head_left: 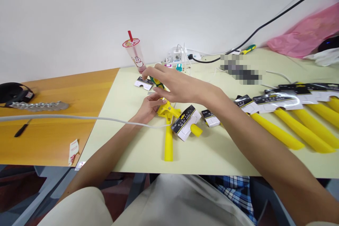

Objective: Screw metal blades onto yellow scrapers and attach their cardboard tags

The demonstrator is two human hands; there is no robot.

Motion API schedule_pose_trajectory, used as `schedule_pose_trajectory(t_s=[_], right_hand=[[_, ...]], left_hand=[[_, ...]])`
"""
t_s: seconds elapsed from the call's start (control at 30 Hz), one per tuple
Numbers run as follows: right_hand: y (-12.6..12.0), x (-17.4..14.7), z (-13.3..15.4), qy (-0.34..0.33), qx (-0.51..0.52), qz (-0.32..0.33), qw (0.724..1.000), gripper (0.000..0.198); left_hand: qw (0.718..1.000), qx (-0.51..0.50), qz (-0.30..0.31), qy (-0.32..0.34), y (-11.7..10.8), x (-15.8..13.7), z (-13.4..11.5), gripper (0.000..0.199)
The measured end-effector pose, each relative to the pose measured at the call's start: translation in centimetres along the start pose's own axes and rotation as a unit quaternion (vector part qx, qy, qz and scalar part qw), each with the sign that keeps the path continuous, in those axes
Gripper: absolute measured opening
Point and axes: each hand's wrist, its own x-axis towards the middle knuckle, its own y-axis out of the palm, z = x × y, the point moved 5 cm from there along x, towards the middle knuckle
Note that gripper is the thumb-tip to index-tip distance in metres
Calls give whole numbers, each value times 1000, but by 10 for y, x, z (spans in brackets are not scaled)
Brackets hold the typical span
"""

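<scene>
My left hand (148, 108) is closed around the head of a yellow long-handled plastic tool (168, 144), which lies on the table with its handle towards me. Above it, my right hand (177, 83) grips the green and yellow handle of a screwdriver (158, 82), upright over the tool's head. The screwdriver's tip is hidden behind my fingers. Just right of the tool lies another yellow piece with a black and white card label (186, 123). A folded card label (211, 118) sits under my right forearm, and one more card (143, 83) lies beyond my left hand.
Several labelled yellow tools (288, 127) lie fanned out on the right. A drink cup (136, 54) with a red straw stands at the back, near a power strip (180, 56). A grey cable (79, 116) crosses in front of my left arm. A pink bag (304, 37) is far right.
</scene>
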Motion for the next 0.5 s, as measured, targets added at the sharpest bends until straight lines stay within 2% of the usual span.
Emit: schedule_pose_trajectory(t_s=[0.07,0.23,0.5], right_hand=[[-2,-1,0,-5,8,5,1000,44],[-4,-1,-4,-1,8,-1,1000,32],[-7,-3,-8,3,56,-3,998,36]], left_hand=[[1000,-3,-3,-2,0,0,0,35],[1000,6,-12,-7,-1,0,0,40],[1000,6,-28,-7,-5,2,1,42]])
